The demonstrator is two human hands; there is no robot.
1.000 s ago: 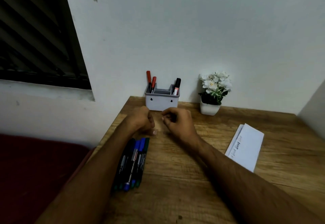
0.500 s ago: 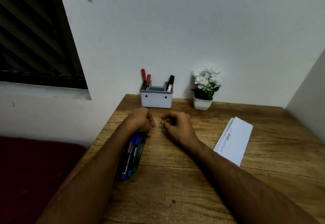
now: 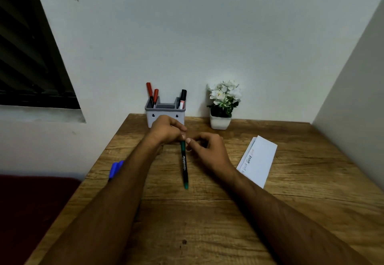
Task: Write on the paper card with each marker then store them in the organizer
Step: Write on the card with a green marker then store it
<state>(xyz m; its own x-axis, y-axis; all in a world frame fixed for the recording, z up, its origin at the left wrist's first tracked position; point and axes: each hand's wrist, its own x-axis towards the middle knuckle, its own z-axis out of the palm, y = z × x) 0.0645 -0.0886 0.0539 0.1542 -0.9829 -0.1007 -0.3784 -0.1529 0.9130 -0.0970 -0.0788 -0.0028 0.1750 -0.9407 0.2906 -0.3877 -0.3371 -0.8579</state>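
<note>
My left hand [image 3: 166, 129] grips the top end of a green marker [image 3: 184, 167], which hangs tilted over the middle of the wooden table [image 3: 207, 212]. My right hand [image 3: 209, 150] is curled beside it, thumb tip touching the marker just below my left fingers. The grey organizer [image 3: 180, 117] stands at the back against the wall. It holds two red markers [image 3: 150, 92] on its left and a black marker [image 3: 182, 98] on its right. A white paper card [image 3: 259, 158] with handwriting lies to the right. Blue markers [image 3: 116, 169] peek out beside my left forearm.
A small white pot of white flowers [image 3: 222, 106] stands right of the organizer. A wall corner closes the right side. The table's left edge drops to a dark red surface [image 3: 31, 212]. A louvred window is at the upper left.
My left hand has lifted the green marker off the pile at the left and brought it to the middle. My right hand has moved up to it.
</note>
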